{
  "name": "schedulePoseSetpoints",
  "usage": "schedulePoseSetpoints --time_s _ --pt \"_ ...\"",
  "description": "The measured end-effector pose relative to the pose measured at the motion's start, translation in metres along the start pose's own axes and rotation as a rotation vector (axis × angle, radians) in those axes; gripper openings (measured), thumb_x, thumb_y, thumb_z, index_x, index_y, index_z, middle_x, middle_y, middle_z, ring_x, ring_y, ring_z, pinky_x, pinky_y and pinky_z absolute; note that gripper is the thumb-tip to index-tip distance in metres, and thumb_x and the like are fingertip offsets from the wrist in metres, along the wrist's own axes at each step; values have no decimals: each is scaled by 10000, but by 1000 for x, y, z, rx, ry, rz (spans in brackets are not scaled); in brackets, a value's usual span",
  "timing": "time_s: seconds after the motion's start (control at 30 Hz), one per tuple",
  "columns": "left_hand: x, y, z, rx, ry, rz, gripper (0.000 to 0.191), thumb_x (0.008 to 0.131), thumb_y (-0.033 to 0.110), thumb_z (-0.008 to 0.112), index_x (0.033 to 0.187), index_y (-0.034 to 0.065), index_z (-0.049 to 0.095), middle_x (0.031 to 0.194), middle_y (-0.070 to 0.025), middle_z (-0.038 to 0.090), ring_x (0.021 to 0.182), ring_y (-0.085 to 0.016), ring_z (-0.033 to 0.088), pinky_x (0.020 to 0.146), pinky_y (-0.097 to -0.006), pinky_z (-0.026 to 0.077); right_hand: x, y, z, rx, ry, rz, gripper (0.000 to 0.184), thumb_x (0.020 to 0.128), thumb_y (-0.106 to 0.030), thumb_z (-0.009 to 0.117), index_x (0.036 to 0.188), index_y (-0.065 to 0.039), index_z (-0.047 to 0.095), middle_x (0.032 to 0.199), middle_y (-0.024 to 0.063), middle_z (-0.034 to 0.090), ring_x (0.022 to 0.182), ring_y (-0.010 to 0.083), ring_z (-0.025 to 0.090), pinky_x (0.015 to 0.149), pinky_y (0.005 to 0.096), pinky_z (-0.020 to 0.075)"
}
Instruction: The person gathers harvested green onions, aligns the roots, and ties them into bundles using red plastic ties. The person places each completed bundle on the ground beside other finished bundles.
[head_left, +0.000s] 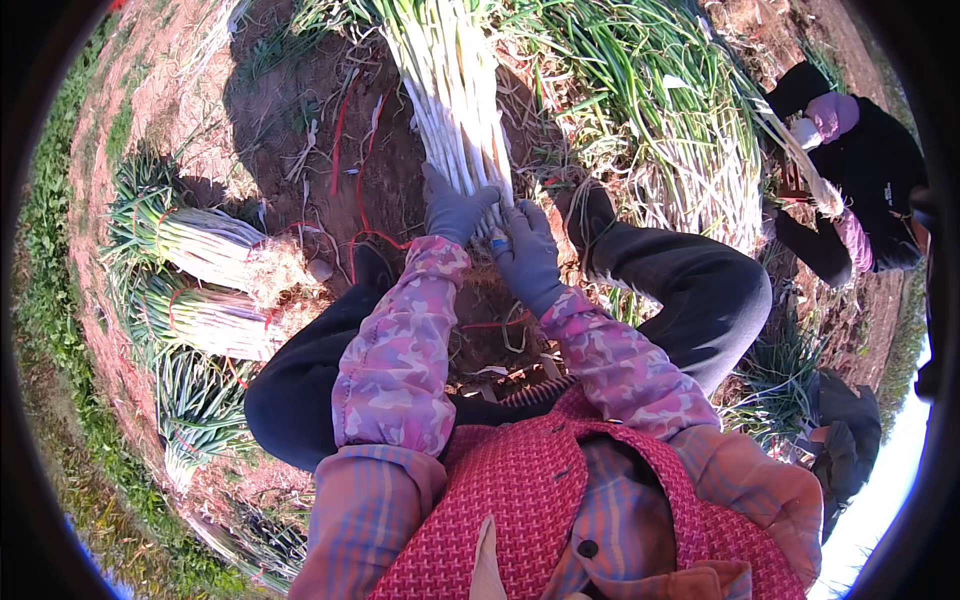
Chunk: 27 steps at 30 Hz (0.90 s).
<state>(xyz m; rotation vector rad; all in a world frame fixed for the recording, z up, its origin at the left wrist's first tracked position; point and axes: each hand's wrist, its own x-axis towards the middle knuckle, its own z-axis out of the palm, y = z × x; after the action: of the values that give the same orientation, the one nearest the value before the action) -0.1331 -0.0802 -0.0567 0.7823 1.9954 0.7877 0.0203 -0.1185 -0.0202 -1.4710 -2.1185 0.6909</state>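
A loose bunch of green onions (454, 97) lies before me, white stalks towards me and green leaves away. My left hand (454, 208), in a grey glove, grips the lower left side of the stalks with its thumb across the top. Against the lower right side, close to the root ends, my gloved right hand (526, 251) holds the same bunch; a blue and yellow band shows on one finger. The roots are mostly hidden between my hands. Red tie strips (361, 180) lie on the soil left of the bunch.
A large heap of loose green onions (660, 112) lies to the right, beyond my bent leg (690, 289). Tied bunches (214, 244) with red bands rest at the left. One person (862, 165) holds onions at the far right; another person (847, 435) is lower right.
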Motion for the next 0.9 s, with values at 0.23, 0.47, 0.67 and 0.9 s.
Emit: schedulePoseSetpoints --time_s 0.23,0.47,0.67,0.9 --pt "0 -14 -17 -8 -129 -44 1262 688 404 833 1553 -98 63 1522 -357 333 1367 -438 449 1144 -392 374 10 -24 15 -33 -126 106 417 915 -219 616 1260 11 561 1190 256 589 1086 442 573 931 518 471" --pt "-11 6 -5 4 -39 -72 1304 635 429 866 1571 -42 90 1508 -363 351 1357 -454 456 1134 -430 391 10 -9 23 -164 -240 117 524 919 -245 602 1329 64 501 1221 275 553 1104 465 558 956 525 467" --pt "-2 7 -3 84 -33 -151 1332 608 434 893 1569 -38 100 1477 -354 395 1315 -450 498 1097 -447 431 48 -7 -21 -6 -621 105 489 928 -329 594 1247 41 580 1025 255 654 965 423 653 858 486 510" --pt "9 -18 17 -8 -55 74 1221 697 297 882 1551 -75 92 1484 -317 386 1351 -395 469 1114 -393 402 240 23 3 29 27 168 617 889 -449 651 1334 -31 560 1190 269 635 1047 406 650 909 480 512"
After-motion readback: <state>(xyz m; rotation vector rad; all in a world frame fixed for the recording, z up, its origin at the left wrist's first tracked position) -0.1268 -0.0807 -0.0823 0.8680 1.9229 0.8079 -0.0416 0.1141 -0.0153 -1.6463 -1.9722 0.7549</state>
